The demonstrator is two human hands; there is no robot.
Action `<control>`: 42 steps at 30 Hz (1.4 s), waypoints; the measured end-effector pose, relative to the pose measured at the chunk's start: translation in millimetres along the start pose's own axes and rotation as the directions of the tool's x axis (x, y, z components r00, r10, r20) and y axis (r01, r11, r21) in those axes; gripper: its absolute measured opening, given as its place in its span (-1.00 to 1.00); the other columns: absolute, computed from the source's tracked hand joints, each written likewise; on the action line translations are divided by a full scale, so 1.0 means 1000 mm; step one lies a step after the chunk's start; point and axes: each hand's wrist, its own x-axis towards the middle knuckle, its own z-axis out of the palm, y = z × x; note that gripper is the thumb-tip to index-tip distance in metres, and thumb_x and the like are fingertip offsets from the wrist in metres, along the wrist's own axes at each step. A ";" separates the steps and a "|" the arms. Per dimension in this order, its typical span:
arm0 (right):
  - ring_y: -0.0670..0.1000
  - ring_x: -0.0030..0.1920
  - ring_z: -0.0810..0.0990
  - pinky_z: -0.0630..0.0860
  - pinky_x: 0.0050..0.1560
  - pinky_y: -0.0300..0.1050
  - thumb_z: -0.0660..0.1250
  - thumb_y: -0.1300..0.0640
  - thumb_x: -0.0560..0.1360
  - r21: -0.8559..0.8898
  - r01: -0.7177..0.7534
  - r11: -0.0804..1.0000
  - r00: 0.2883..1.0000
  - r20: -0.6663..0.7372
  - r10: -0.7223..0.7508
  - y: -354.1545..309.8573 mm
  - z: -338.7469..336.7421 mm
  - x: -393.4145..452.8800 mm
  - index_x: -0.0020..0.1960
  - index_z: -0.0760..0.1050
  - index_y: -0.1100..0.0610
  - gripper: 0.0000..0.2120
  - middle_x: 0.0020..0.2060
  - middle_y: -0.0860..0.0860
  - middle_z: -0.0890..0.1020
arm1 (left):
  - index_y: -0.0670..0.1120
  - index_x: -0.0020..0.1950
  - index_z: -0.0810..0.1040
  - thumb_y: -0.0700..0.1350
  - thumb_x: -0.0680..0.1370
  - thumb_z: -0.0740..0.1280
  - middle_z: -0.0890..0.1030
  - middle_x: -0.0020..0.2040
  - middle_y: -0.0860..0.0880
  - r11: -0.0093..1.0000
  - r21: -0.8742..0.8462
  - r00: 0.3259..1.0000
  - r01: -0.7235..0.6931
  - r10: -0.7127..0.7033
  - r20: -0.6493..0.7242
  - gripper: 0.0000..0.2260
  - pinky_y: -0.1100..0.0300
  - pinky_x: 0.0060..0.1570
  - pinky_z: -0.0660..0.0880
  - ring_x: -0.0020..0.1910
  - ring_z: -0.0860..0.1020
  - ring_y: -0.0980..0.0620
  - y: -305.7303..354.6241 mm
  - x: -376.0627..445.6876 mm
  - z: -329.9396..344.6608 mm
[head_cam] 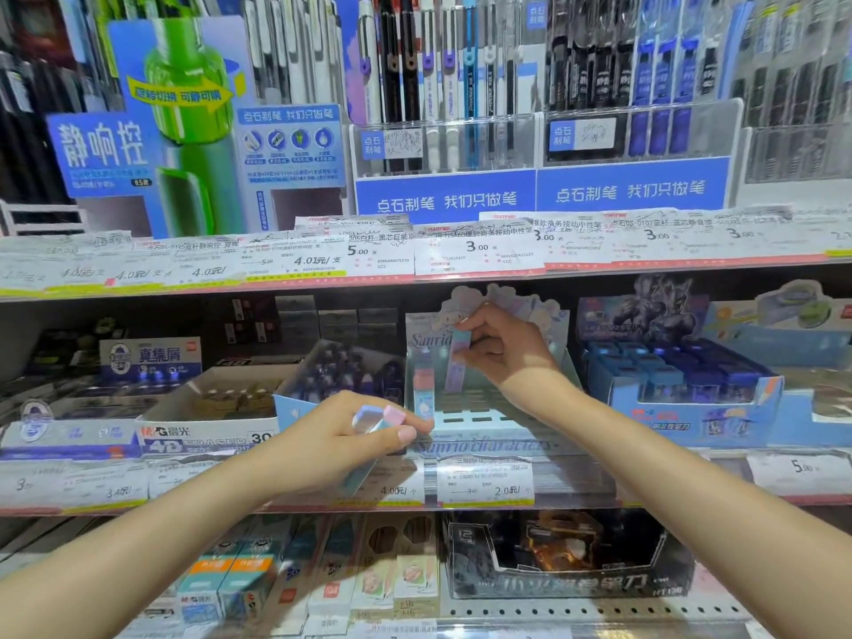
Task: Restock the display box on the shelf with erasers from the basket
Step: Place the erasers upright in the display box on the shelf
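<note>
Nearest to me, below my forearms, I see the bottom shelf (599,613) with boxed erasers on the left and a dark display carton (571,560) on the right. Just above that, my left hand (350,440) hangs in front of the middle shelf's price-tag strip (484,481), fingers curled round a small bundle of erasers (375,424); I make out a blue end and a pink end poking from the top of the grip, though I cannot tell how many pieces are in it. Farther in and to the right, my right hand (502,348) reaches over the display box (488,412), pinching one pastel eraser (457,362) upright between thumb and fingers, its lower end down near the slotted tray at the box's back rows. Just to the left of it, one eraser with a pink top (423,389) already stands upright in the box; the near slots show as bare openings. Left of the display box sits a white eraser carton (207,424), and to the right a blue box of sharpeners (682,385). Farthest off, on the upper shelf, rows of pens (442,62) stand in clear holders behind blue signs.
</note>
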 end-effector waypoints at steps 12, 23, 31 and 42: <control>0.17 -0.04 0.60 0.54 0.07 -0.05 0.31 0.35 0.45 -0.169 0.027 0.985 0.991 0.131 -0.005 0.002 0.004 0.000 0.02 0.50 0.20 -0.83 -0.10 0.16 0.58 | -0.10 0.03 0.67 -0.08 0.55 0.27 0.63 0.05 0.30 1.000 -0.013 1.000 -0.015 0.015 0.012 -0.80 0.41 0.08 0.48 0.06 0.58 0.32 -0.005 0.005 -0.003; -0.04 -0.01 0.40 0.23 -0.02 -0.56 0.04 0.39 0.30 -0.335 0.201 0.921 0.980 0.053 -0.194 0.017 0.002 0.007 0.01 0.60 0.32 -0.57 -0.03 0.06 0.40 | -0.02 0.00 0.68 0.01 0.53 0.26 0.65 0.04 0.27 1.000 0.016 1.000 -0.013 0.013 0.014 -0.78 0.38 0.09 0.49 0.06 0.57 0.32 -0.007 0.006 -0.004; -0.04 -0.02 0.33 0.20 -0.05 -0.31 0.09 0.48 0.45 -0.380 0.096 0.920 0.995 0.059 -0.079 0.011 -0.008 0.002 0.05 0.58 0.25 -0.64 0.05 0.18 0.49 | -0.02 0.01 0.67 0.03 0.52 0.27 0.68 0.06 0.16 0.999 0.032 1.000 -0.011 0.010 0.021 -0.76 0.36 0.13 0.48 0.07 0.58 0.30 -0.005 0.006 -0.005; 0.03 0.16 0.41 0.29 0.10 -0.30 0.02 0.55 0.31 -0.439 0.155 0.885 0.977 0.199 -0.072 0.011 -0.006 0.004 0.11 0.58 0.13 -0.42 0.07 -0.01 0.41 | -0.03 -0.01 0.68 0.03 0.52 0.25 0.67 0.06 0.19 0.999 0.051 1.000 -0.012 0.011 0.029 -0.75 0.29 0.19 0.47 0.08 0.57 0.30 0.001 0.005 -0.005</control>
